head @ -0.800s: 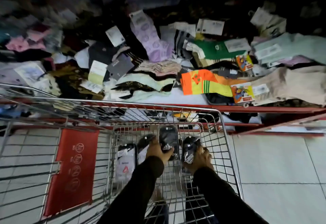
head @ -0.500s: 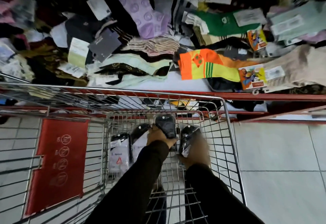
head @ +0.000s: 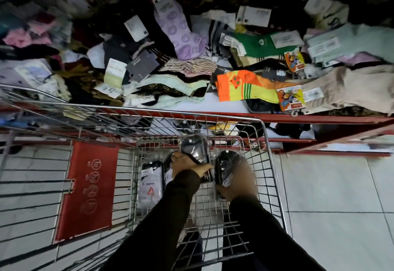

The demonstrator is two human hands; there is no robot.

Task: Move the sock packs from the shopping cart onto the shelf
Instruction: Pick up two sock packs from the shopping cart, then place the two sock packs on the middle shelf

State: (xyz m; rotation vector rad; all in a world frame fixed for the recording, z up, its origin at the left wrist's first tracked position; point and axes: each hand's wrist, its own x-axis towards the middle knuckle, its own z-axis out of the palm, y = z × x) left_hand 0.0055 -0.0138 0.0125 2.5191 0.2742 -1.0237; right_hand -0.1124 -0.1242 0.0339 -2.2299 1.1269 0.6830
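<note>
Both my hands are down inside the wire shopping cart (head: 269, 149). My left hand (head: 185, 164) grips a black sock pack (head: 195, 150) in shiny plastic, held upright. My right hand (head: 238, 182) is closed around a second black sock pack (head: 225, 167) beside it. A white and black sock pack (head: 150, 185) lies on the cart floor to the left, with another dark pack partly hidden behind my left hand. The red-edged shelf (head: 298, 118) stands just beyond the cart, heaped with loose socks.
An orange and yellow sock pair (head: 245, 86) and a beige pair (head: 351, 87) lie near the shelf's front edge. A bare white strip of shelf (head: 213, 104) shows in front of them. A red child-seat flap (head: 87, 187) hangs at the cart's left. Tiled floor lies to the right.
Both hands have closed more firmly on their black packs and lifted them slightly within the cart. The view shifted, tilting down then back up toward the shelf.
</note>
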